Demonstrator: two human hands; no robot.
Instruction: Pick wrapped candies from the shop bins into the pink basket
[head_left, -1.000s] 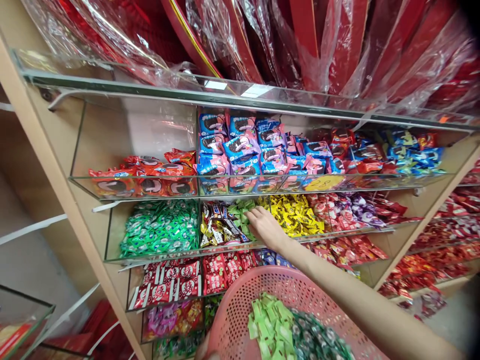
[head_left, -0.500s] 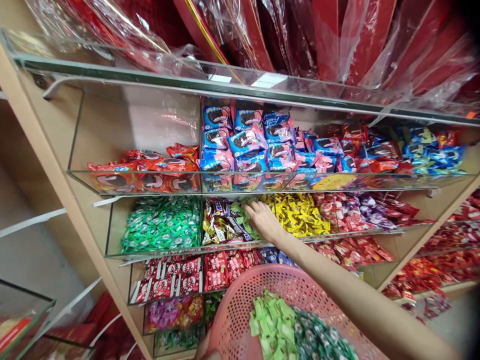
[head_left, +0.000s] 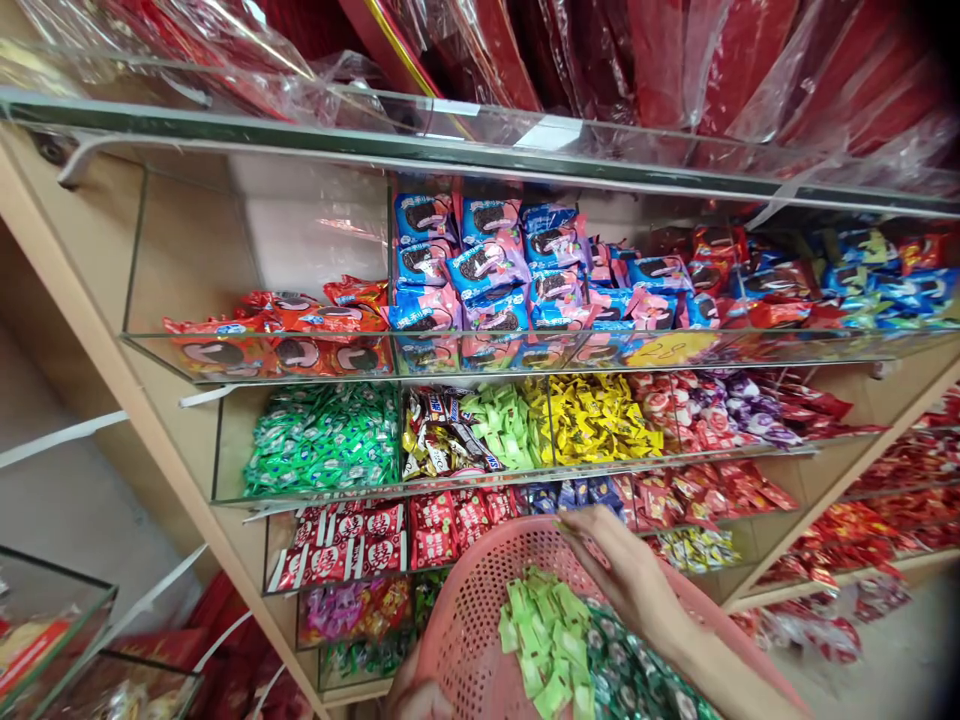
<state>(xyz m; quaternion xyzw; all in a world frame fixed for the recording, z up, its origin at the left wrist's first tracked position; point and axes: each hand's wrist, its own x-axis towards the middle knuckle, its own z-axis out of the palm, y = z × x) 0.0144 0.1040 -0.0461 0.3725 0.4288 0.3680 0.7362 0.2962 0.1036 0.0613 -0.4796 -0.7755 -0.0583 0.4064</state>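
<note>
My left hand [head_left: 420,692] grips the left rim of a pink perforated plastic basket [head_left: 466,590], low in the view. Inside it lie a heap of light green wrapped candies [head_left: 546,635] and, to their right, dark green wrapped ones [head_left: 637,665]. My right hand [head_left: 619,565] is over the basket near its far rim, back of the hand up, fingers bent together and pointing left. What those fingers hold, if anything, is hidden. On the shelf beyond, a pile of light green candies [head_left: 506,425] sits between chocolate bars [head_left: 442,430] and yellow candies [head_left: 604,420].
Green packets [head_left: 322,440] fill the left compartment of the same shelf. Above runs a glass-fronted shelf with blue cookie packs [head_left: 487,265] and red ones [head_left: 300,325]. Red packets [head_left: 345,540] lie below. A wooden side panel [head_left: 150,430] borders the shelves on the left.
My right hand has drawn back from the light green candies on the shelf, down to the basket, uncovering that pile. My left hand stays at the basket's rim. The view has shifted slightly.
</note>
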